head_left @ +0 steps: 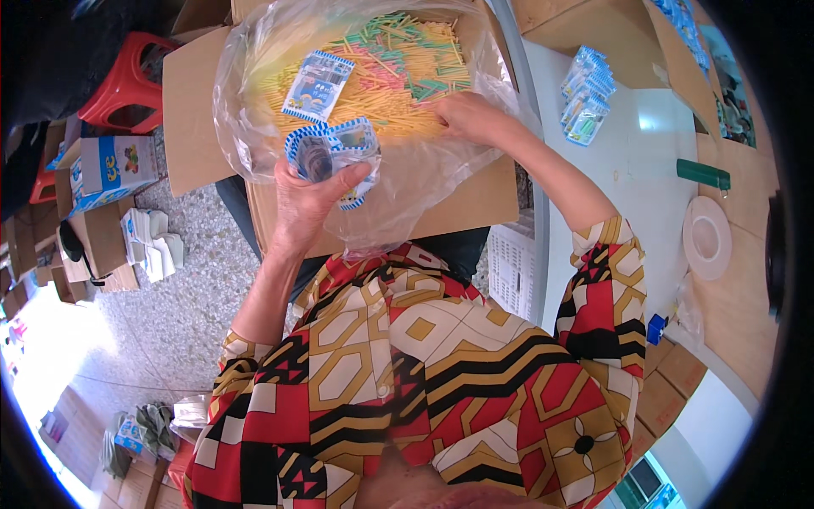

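Observation:
My left hand [307,199] is closed around small blue-and-white plastic pouches [354,146], its thumb pressed across their front. One of them gapes at the top with a rounded mouth. Beyond it, another flat pouch [319,87] lies on a heap of thin sticks [386,64], yellow, pink and green. A clear plastic liner [246,76] surrounds the heap inside a cardboard box [197,110]. At the heap's right side my right hand [471,117] rests with curled fingers among the sticks. Its fingertips are hidden, so what they hold cannot be seen.
On the pale table [627,195] at right lie several filled pouches [587,97], a green tool [704,174] and a roll of tape [707,237]. A white crate [512,267] stands below. To the left are a red stool [127,89] and a printed carton [119,170].

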A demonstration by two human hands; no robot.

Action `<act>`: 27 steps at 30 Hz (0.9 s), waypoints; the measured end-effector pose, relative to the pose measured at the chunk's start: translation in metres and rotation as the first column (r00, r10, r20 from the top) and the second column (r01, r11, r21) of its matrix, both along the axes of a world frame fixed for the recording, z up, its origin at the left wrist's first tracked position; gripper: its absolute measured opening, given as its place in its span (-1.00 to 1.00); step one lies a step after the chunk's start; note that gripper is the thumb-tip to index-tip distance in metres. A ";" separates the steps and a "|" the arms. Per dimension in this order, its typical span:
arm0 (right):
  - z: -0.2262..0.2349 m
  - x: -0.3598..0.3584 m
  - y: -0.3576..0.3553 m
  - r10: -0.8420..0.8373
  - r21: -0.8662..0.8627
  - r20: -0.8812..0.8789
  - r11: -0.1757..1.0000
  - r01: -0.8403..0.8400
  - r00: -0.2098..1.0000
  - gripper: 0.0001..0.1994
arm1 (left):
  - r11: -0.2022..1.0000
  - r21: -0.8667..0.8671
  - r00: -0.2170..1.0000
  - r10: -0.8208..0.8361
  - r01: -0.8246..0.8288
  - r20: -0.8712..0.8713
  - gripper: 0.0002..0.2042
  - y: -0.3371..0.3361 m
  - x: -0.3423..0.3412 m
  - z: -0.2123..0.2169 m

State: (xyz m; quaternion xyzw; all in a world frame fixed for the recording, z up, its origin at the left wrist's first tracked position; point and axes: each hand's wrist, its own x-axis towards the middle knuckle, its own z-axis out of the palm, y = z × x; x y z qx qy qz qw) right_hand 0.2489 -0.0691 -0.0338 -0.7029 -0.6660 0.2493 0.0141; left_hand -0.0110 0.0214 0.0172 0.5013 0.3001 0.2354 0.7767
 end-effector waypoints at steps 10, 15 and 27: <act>0.009 -0.004 0.020 0.147 -0.346 0.077 0.932 -0.112 0.986 -0.62 | 1.000 0.019 1.000 -0.015 0.015 -0.016 -0.64 0.000 -0.001 0.003; 0.010 -0.002 0.009 0.049 -0.069 -0.071 0.996 -0.054 0.996 -0.65 | 1.000 0.021 1.000 0.003 -0.003 -0.004 -0.70 0.001 -0.003 0.002; -0.011 0.029 -0.008 -0.351 -0.163 -0.246 0.934 0.318 0.904 -0.82 | 0.998 0.025 0.996 -0.052 0.054 -0.078 -0.59 0.005 -0.003 0.002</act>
